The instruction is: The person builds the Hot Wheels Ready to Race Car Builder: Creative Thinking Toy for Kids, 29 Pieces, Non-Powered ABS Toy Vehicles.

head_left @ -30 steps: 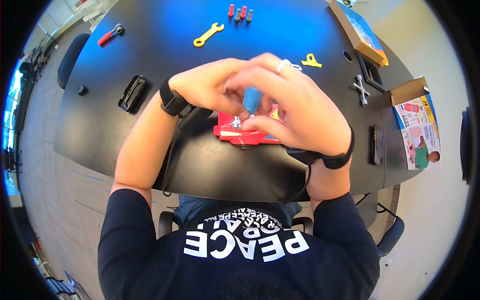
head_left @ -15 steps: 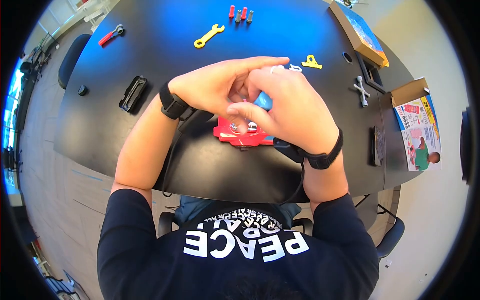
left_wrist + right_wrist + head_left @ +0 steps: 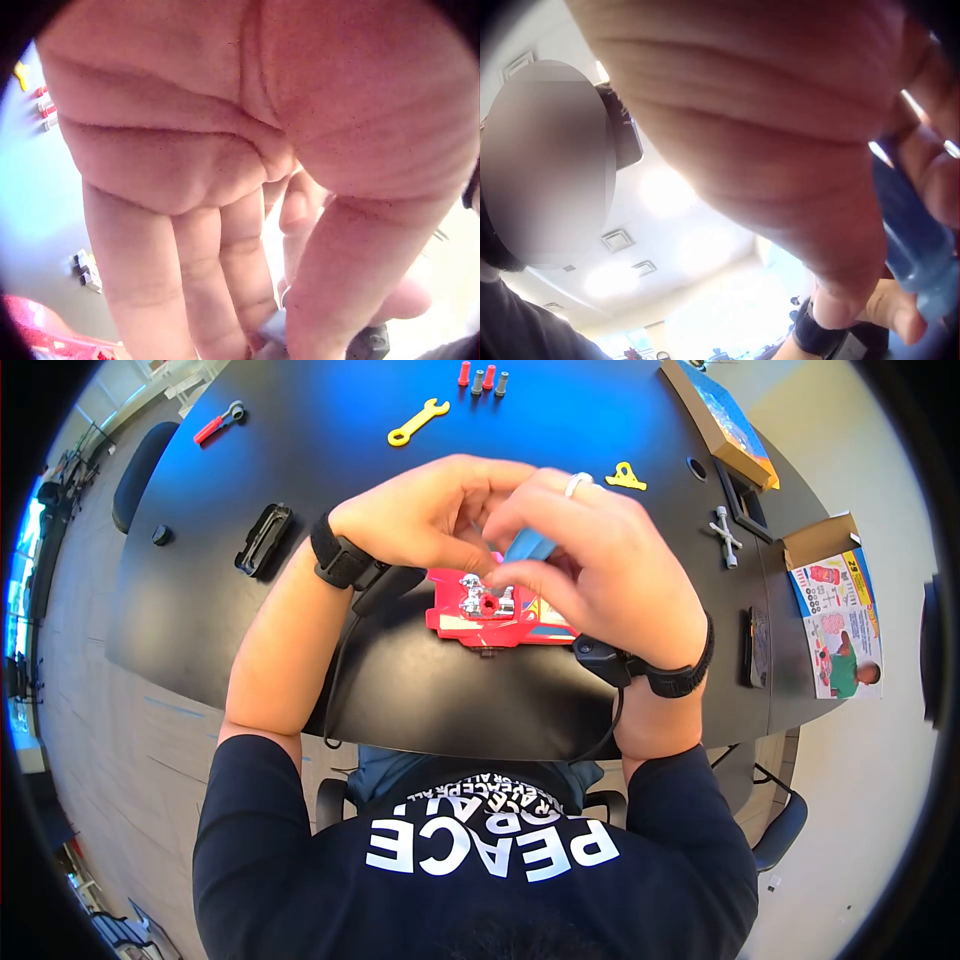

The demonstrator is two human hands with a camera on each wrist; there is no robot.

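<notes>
My right hand (image 3: 610, 550) grips the blue handle of a screwdriver (image 3: 529, 546), which is tilted. The handle also shows beside the fingers in the right wrist view, a translucent blue screwdriver handle (image 3: 915, 232). My left hand (image 3: 430, 515) meets it from the other side, thumb and fingers pinching its greyish tip end (image 3: 274, 330), largely hidden by the fingers. Below both hands a red toy car (image 3: 460, 628) lies on the table, with a chrome engine piece (image 3: 473, 600) and a small red round part (image 3: 489, 603) on it.
Farther back lie a red-handled ratchet (image 3: 218, 424), a yellow wrench (image 3: 418, 423), several red and grey bolts (image 3: 489, 379) and a yellow part (image 3: 627, 477). A black part (image 3: 264, 541) sits left; a grey cross wrench (image 3: 725, 538) and an open box (image 3: 835, 620) are right.
My right hand has turned over and back, and the screwdriver has come up off the car and tilted. The chrome engine piece is now uncovered. My left hand has shifted slightly up.
</notes>
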